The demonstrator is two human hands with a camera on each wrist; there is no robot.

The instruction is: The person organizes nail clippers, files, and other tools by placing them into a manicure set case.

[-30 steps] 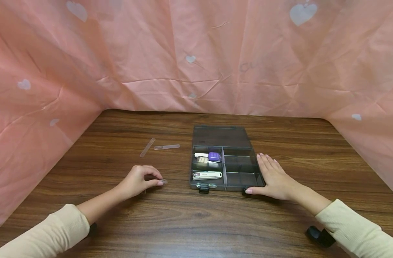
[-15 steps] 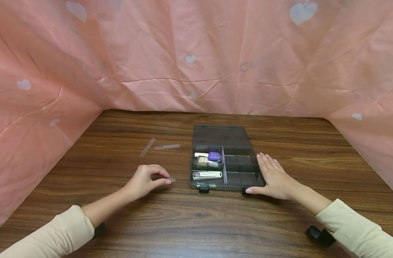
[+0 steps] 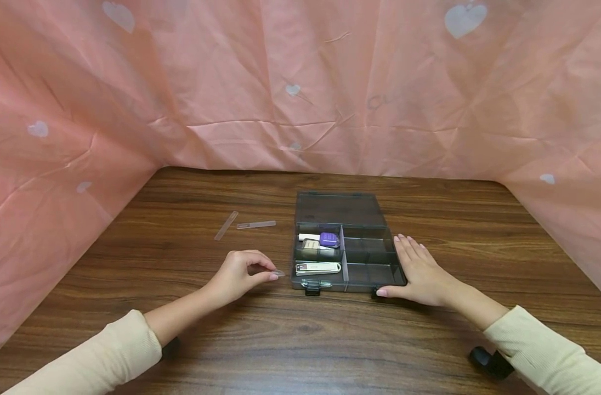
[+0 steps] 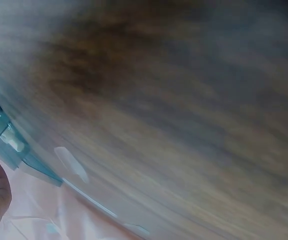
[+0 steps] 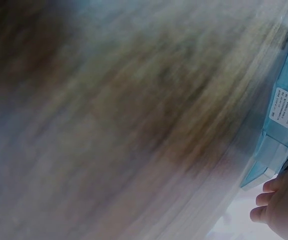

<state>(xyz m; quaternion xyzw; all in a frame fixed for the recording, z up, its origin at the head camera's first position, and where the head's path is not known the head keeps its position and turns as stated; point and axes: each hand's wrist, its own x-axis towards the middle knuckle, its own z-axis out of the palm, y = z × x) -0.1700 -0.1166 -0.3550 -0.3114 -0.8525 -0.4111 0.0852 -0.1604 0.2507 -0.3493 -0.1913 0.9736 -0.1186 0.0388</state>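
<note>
Small clear piece [image 3: 278, 272] pinched in left hand [image 3: 241, 274], held just left of organizer box [image 3: 347, 277]; box steadied by flat right hand [image 3: 421, 271]; placement step judged underway, free compartment needed

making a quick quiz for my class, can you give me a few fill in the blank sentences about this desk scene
1. The left hand pinches a small clear piece just ____ of the organizer box.
2. The right hand lies flat against the box's ____ side.
3. The nail clipper lies in the box's ____ half.
4. Two clear strips lie on the ____ table.

Missing words: left; right; left; wooden
</note>
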